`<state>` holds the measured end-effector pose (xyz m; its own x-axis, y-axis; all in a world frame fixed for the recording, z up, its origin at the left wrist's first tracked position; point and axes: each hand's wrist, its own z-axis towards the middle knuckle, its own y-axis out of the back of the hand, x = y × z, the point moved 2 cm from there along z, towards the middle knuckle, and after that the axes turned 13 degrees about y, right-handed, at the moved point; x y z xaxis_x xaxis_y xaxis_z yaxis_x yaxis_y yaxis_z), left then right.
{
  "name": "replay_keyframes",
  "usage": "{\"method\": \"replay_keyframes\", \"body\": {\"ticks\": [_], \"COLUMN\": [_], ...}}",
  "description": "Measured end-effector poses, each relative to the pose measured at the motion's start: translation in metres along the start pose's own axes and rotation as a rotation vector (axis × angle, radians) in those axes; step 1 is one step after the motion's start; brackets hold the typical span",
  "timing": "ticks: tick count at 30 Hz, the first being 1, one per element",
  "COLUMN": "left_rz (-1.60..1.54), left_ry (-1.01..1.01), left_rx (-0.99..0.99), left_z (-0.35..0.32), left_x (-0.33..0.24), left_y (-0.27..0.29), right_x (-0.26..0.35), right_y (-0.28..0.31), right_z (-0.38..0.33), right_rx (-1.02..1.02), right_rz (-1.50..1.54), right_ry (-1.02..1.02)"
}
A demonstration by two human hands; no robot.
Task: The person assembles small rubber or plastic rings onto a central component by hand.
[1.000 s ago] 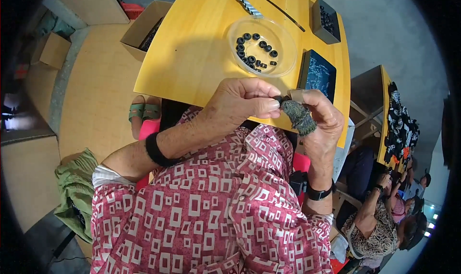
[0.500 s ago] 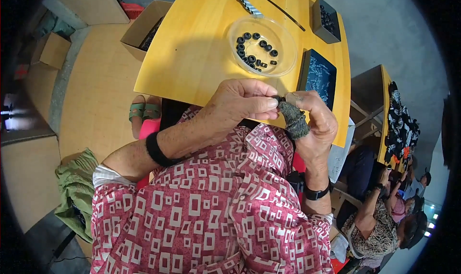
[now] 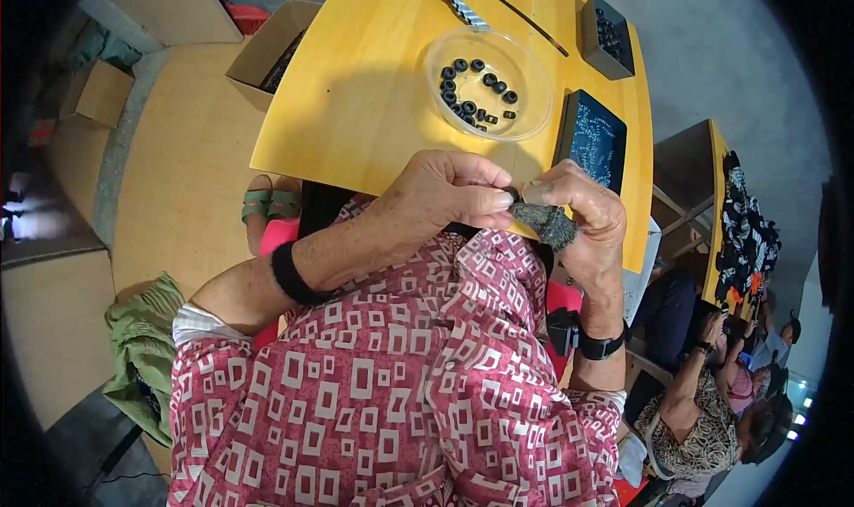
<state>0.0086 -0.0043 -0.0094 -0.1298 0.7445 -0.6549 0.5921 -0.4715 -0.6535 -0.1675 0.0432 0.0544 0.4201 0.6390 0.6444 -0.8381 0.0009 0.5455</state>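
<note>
Above the table's near edge, my left hand [image 3: 454, 189] pinches a small black ring-like part [image 3: 511, 193] between thumb and fingertips. Close beside it my right hand [image 3: 587, 218] is closed, its thumb near the same part. A dark grey knitted cloth [image 3: 544, 225] bunches at the right hand's curled fingers, just below the black part. The fingers hide how the two meet. Beyond my hands stands a round clear plastic tub [image 3: 537, 71] with several black rings [image 3: 469, 108] in it.
On the yellow table [image 3: 356, 89] are a dark tray [image 3: 594, 142] of tiny pale pieces, a black box [image 3: 609, 36] of dark parts, a striped braided strap [image 3: 458, 4] and a thin black rod [image 3: 525, 20]. A cardboard box [image 3: 258, 49] stands left; another person [image 3: 694, 418] sits right.
The grey cloth has swung up and now lies more sideways beside the fingers. My right hand has shifted slightly; the black part shows more clearly at the left fingertips.
</note>
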Motion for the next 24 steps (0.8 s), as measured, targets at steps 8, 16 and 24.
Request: {"method": "replay_keyframes", "body": {"ticks": [8,16,24], "left_rz": [0.071,-0.039,-0.065], "left_ry": [0.041,0.019,0.082], "left_rx": [0.059,0.017,-0.059], "left_z": [0.004,0.001,0.003], "left_x": [0.002,0.000,0.002], "left_y": [0.006,0.003,0.004], "right_x": [-0.007,-0.005,-0.004], "right_y": [-0.007,-0.023,-0.040], "right_z": [-0.014,-0.021,-0.024], "right_rx": [-0.014,-0.186,-0.330], "right_rz": [0.106,-0.061,-0.194], "right_ry": [-0.074,-0.038,-0.020]}}
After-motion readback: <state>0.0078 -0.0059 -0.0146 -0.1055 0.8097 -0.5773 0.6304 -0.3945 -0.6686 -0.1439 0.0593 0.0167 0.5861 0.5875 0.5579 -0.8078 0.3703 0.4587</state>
